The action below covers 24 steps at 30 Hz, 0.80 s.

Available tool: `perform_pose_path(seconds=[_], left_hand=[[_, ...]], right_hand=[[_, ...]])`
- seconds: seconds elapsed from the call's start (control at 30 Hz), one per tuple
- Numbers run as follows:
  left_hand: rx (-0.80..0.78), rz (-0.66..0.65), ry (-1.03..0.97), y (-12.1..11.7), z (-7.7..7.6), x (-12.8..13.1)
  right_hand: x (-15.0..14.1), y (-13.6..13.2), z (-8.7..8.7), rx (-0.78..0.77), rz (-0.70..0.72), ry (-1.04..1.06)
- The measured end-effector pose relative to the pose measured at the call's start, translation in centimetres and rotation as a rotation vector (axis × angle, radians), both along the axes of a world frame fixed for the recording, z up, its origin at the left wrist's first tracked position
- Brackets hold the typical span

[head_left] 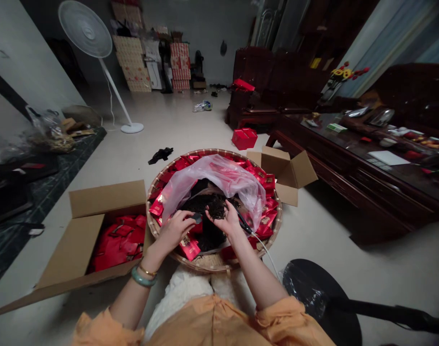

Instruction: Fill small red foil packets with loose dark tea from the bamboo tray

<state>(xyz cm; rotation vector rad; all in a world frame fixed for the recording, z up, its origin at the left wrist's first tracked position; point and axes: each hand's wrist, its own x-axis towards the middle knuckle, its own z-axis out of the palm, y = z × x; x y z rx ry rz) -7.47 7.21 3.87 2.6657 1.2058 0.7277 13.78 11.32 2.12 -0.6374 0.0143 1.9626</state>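
Observation:
My left hand (178, 228) is closed in a pinch on a small dark flat piece (196, 218), whose kind I cannot make out. Palm up, my right hand (226, 223) cups a clump of dark dried leaves (216, 207) that look like loose tea. Both hands are over a round woven bamboo tray (214, 263). Inside it, a translucent plastic bag (219, 168) lies spread around more dark leaves. Shiny red packets (189, 247) ring the bag. Beside my right hand, a dark slim device (245, 223) with a white cord rests on the bag.
An open carton (69, 250) of red packets stands left of the tray; another open carton (282, 168) sits behind right. A black round base (320, 293) is on the floor at right. Dark wooden furniture (349, 178) lines the right side. A white fan (114, 91) stands back left.

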Motion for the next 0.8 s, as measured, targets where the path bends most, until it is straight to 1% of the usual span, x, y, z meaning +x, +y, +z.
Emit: perform_pose_path(seconds=[0.13,0.2,0.27,0.4,0.47,0.6,0.7,0.8], left_hand=[[-0.019,-0.008,-0.013,0.1,0.6,1.2],[-0.028,-0.014,-0.038,0.4,0.7,1.9],[-0.031,-0.013,-0.071,0.7,0.5,2.5],[0.009,0.024,-0.093,1.3,0.0,3.5],[0.032,0.043,-0.092,1.4,-0.1,4.0],[0.038,0.049,-0.109,1.3,-0.3,4.6],[0.043,0.041,-0.118,1.3,-0.5,4.6],[0.058,0.050,-0.118,1.2,-0.7,4.4]], right_hand=[[-0.6,-0.3,2.3,0.082,-0.035,-0.049],[-1.1,-0.4,3.0,0.128,-0.052,-0.090],[-1.7,-0.3,3.5,0.164,-0.099,-0.129],[-2.7,-0.1,3.8,0.232,-0.247,-0.243],[-3.0,-0.1,3.8,0.274,-0.289,-0.322],[-3.2,-0.3,3.6,0.400,-0.267,-0.489],[-3.3,-0.4,3.2,0.457,-0.262,-0.614],[-3.3,-0.4,3.0,0.511,-0.242,-0.664]])
